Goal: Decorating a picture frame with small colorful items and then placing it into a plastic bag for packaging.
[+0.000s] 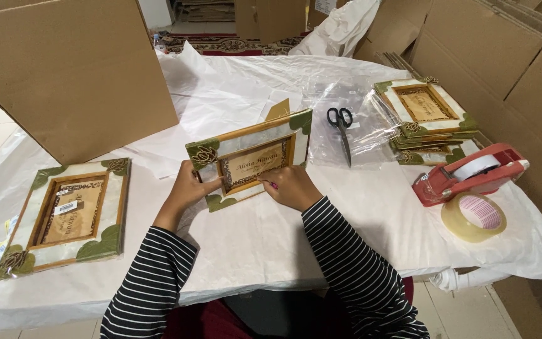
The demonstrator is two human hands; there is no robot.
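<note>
Head view: I am holding the tilted picture frame (pixel 250 159) with both hands, left hand (pixel 189 186) and right hand (pixel 292 186) gripping its lower edge above the surface (pixel 252 245).

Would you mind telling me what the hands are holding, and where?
Both hold the picture frame: left hand at its left edge, right hand at its bottom edge.

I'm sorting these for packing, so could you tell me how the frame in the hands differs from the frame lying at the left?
The held frame is tilted up, gripped by both hands; the left frame lies flat, untouched. The left frame looks wrapped in clear film with a sticker; the held frame shows neither. Both share pale panels, green corners and wooden edging.
</note>
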